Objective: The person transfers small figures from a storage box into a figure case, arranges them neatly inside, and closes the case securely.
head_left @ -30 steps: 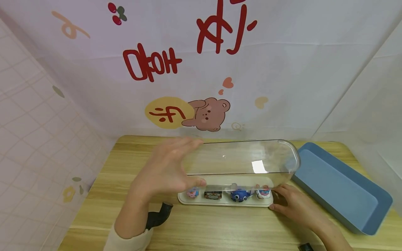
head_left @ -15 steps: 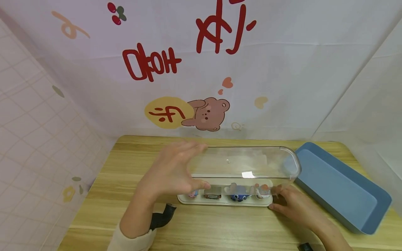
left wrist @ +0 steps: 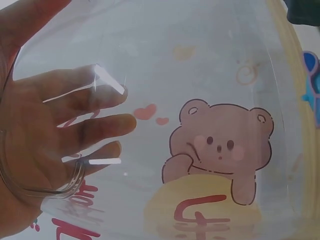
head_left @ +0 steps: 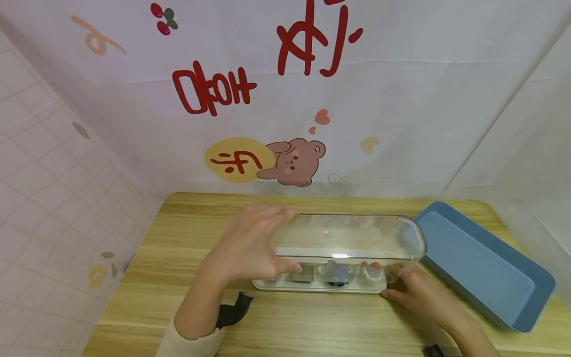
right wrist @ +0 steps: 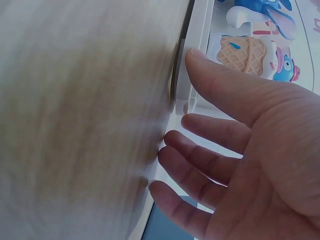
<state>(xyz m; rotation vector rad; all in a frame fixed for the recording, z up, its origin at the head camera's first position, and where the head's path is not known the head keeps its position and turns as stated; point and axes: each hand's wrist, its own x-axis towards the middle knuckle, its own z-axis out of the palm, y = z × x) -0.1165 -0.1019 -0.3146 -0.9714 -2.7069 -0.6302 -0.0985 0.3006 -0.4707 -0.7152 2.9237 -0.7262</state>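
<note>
My left hand (head_left: 247,248) grips the left end of a long clear plastic cover (head_left: 348,235), thumb on the near side and fingers on the far side. The cover hangs low over a white base (head_left: 312,290), overlapping it in the head view. Small figurines stand in a row on that base: a blue big-eared one (head_left: 340,273), a brown block-like one (head_left: 302,272) and a white one with a red top (head_left: 372,271); another is mostly behind my left thumb. At the base's right end, my right hand (head_left: 417,292) holds its edge between thumb and fingers.
A blue rectangular tray (head_left: 490,272) lies slanted on the wooden table (head_left: 312,322), close to my right hand. Behind the table hangs a white cloth (head_left: 401,99) printed with a bear and red lettering.
My left hand has lowered the clear cover toward the base and shifted slightly right, so the cover now overlaps more of the figurines. My right hand stays at the base's right end.
</note>
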